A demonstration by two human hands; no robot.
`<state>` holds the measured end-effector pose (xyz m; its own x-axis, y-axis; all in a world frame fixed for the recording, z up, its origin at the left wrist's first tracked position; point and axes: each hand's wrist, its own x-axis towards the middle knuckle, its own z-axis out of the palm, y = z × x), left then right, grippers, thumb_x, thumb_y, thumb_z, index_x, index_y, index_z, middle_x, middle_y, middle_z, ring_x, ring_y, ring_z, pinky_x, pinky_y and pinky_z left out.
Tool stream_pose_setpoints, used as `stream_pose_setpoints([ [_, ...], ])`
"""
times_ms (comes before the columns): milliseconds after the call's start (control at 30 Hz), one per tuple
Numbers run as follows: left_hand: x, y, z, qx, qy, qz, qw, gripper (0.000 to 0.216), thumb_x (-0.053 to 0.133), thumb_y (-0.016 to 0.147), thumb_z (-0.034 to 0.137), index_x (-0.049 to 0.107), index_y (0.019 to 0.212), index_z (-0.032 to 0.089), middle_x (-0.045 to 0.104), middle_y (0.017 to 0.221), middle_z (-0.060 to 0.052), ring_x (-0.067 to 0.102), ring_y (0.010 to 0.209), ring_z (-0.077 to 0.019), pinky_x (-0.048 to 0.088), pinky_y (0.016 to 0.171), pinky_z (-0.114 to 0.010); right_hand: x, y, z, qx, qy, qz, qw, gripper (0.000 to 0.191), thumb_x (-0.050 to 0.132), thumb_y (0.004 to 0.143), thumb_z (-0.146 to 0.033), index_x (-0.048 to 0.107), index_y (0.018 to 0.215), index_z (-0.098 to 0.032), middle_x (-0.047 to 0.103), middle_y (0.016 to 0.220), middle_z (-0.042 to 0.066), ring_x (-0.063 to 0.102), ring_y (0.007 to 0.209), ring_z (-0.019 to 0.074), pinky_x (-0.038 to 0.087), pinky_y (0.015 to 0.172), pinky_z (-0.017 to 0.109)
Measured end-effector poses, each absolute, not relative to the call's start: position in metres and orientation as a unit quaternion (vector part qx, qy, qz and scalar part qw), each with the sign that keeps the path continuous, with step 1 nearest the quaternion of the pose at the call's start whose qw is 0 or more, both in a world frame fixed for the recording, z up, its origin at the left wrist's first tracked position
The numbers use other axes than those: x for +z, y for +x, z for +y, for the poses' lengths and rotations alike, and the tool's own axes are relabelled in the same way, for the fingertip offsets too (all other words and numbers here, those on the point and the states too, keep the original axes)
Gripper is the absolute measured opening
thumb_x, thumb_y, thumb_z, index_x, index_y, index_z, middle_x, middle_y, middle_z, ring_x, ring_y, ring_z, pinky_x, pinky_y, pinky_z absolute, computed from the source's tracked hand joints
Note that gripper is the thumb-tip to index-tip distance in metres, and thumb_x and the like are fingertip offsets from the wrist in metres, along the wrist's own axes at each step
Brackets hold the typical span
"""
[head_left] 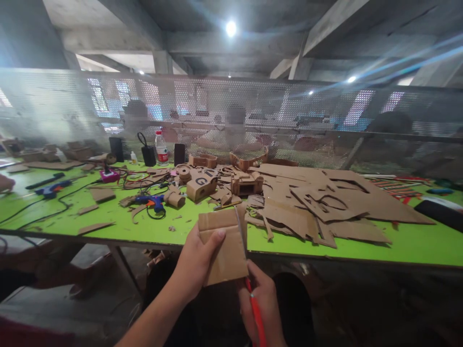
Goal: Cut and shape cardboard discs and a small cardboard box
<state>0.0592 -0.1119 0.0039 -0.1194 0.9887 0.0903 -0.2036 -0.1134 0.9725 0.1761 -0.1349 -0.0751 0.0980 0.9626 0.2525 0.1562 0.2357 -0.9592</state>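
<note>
My left hand grips a piece of brown cardboard, its thumb lying across the front face. A crease runs over the cardboard near its top edge. Red-handled scissors are in my right hand, low at the cardboard's right side. Their metal blades point up along the right edge of the piece, with a narrow strip of cardboard beyond them. Both hands are in front of the green table's near edge. Part of the scissor handles is hidden by my right fingers.
Cardboard sheets and scraps cover the right of the green table. Blue glue guns with cables lie left, near a cardboard box. A water bottle stands before a perforated metal screen. Another person's hand shows at far left.
</note>
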Motion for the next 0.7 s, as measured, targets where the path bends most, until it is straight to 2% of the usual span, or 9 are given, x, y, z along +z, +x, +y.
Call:
stream_pose_setpoints([
  [67, 0.006, 0.060, -0.110, 0.598, 0.425, 0.445, 0.514, 0.052, 0.080, 0.073, 0.046, 0.063, 0.111, 0.016, 0.076, 0.108, -0.011, 0.071, 0.102, -0.0279, 0.058, 0.084, -0.034, -0.077, 0.175, -0.132, 0.339, -0.518, -0.567, 0.544, 0.057, 0.049, 0.085, -0.069, 0.068, 0.082, -0.016, 0.050, 0.054, -0.002, 0.040, 0.046, 0.0118, 0.033, 0.040, 0.021],
  [133, 0.010, 0.058, -0.106, 0.603, 0.402, 0.454, 0.518, 0.053, 0.081, 0.070, 0.044, 0.063, 0.109, 0.015, 0.077, 0.101, -0.010, 0.073, 0.092, -0.0267, 0.059, 0.072, -0.031, -0.075, 0.182, -0.128, 0.315, -0.546, -0.569, 0.528, 0.056, 0.048, 0.087, -0.069, 0.066, 0.079, -0.017, 0.049, 0.052, -0.002, 0.042, 0.046, 0.0123, 0.034, 0.041, 0.022],
  [233, 0.014, 0.046, -0.095, 0.619, 0.365, 0.473, 0.510, 0.047, 0.080, 0.069, 0.040, 0.062, 0.105, 0.016, 0.076, 0.090, -0.008, 0.073, 0.074, -0.0232, 0.055, 0.055, -0.026, -0.061, 0.212, -0.112, 0.239, -0.608, -0.606, 0.454, 0.057, 0.036, 0.092, -0.067, 0.064, 0.078, -0.019, 0.051, 0.053, -0.002, 0.046, 0.046, 0.0134, 0.038, 0.045, 0.023],
  [333, 0.016, 0.031, -0.083, 0.620, 0.339, 0.499, 0.502, 0.038, 0.075, 0.072, 0.034, 0.061, 0.104, 0.018, 0.073, 0.076, -0.003, 0.069, 0.059, -0.0197, 0.052, 0.047, -0.025, -0.032, 0.262, -0.076, 0.163, -0.667, -0.617, 0.384, 0.045, 0.050, 0.087, -0.062, 0.068, 0.089, -0.020, 0.062, 0.061, 0.003, 0.057, 0.054, 0.0194, 0.042, 0.053, 0.028],
  [400, 0.016, 0.024, -0.075, 0.618, 0.331, 0.510, 0.498, 0.032, 0.072, 0.074, 0.031, 0.062, 0.102, 0.018, 0.070, 0.067, 0.000, 0.064, 0.051, -0.0172, 0.052, 0.047, -0.026, -0.011, 0.296, -0.043, 0.097, -0.717, -0.601, 0.339, 0.041, 0.066, 0.079, -0.053, 0.071, 0.100, -0.018, 0.070, 0.074, 0.011, 0.064, 0.067, 0.0272, 0.043, 0.059, 0.033],
  [500, 0.013, 0.024, -0.066, 0.616, 0.328, 0.510, 0.502, 0.028, 0.069, 0.075, 0.027, 0.063, 0.101, 0.018, 0.067, 0.062, 0.002, 0.062, 0.048, -0.0156, 0.054, 0.050, -0.026, 0.012, 0.330, 0.012, 0.024, -0.758, -0.594, 0.269, 0.038, 0.064, 0.086, -0.035, 0.068, 0.117, -0.014, 0.073, 0.086, 0.019, 0.067, 0.083, 0.0342, 0.044, 0.069, 0.039],
  [600, 0.009, 0.031, -0.059, 0.614, 0.332, 0.493, 0.519, 0.029, 0.069, 0.074, 0.026, 0.064, 0.102, 0.018, 0.070, 0.069, 0.000, 0.066, 0.054, -0.0169, 0.056, 0.053, -0.026, 0.020, 0.346, 0.058, -0.010, -0.775, -0.597, 0.207, 0.034, 0.058, 0.093, -0.023, 0.065, 0.124, -0.011, 0.073, 0.096, 0.019, 0.068, 0.092, 0.0314, 0.049, 0.078, 0.042],
  [700, 0.005, 0.036, -0.055, 0.600, 0.300, 0.476, 0.568, 0.032, 0.070, 0.073, 0.029, 0.065, 0.102, 0.016, 0.073, 0.074, -0.003, 0.068, 0.058, -0.0195, 0.056, 0.053, -0.028, 0.017, 0.354, 0.088, -0.026, -0.773, -0.611, 0.167, 0.030, 0.066, 0.093, -0.027, 0.065, 0.119, -0.014, 0.070, 0.110, 0.011, 0.067, 0.098, 0.0239, 0.053, 0.087, 0.043],
])
